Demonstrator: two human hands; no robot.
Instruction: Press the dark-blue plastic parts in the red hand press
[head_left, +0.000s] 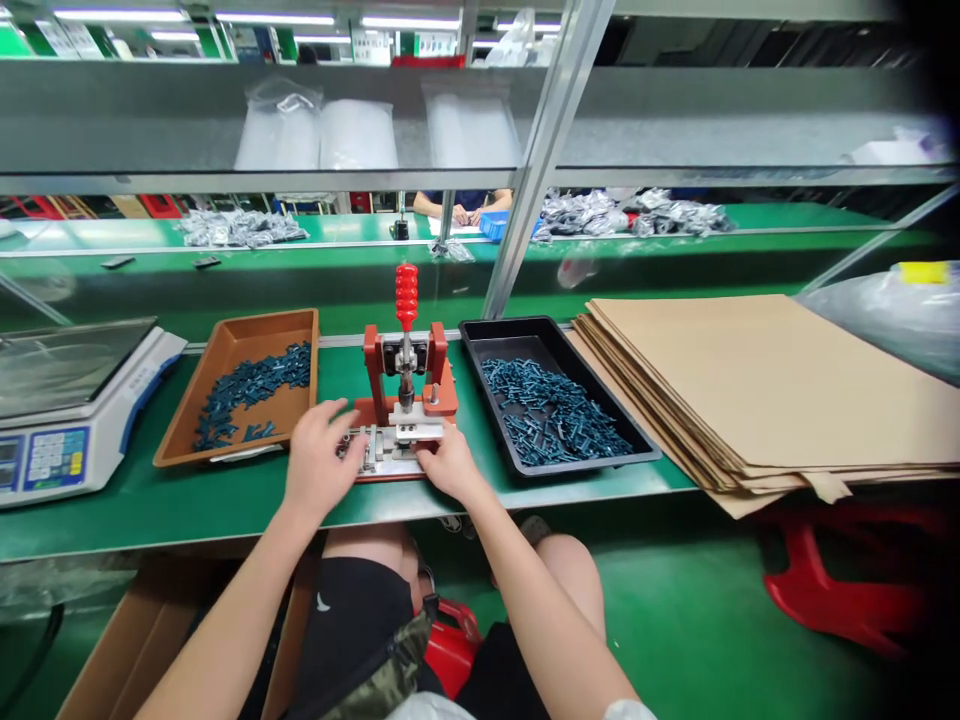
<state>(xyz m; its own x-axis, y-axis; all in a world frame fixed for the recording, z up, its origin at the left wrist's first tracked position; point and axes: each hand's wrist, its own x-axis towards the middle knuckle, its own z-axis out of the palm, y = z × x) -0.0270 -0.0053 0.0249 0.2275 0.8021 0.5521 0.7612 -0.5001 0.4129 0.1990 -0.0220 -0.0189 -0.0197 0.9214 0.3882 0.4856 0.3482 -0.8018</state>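
Metal fixture (382, 462) at the foot of the hand press (406, 352), with left hand (321, 458) at the press's left and right hand (450, 462) at its right, whether either grips being indiscernible; fingertips are best kept clear beneath its plunger (406, 392).

Tube lights (274, 19) shine beyond a grey shelf (675, 120), above a green floor (675, 600).

Green bench (225, 505): scale (101, 425), brown tray (251, 345), press (407, 375), black tray (529, 343), cardboard (787, 390).
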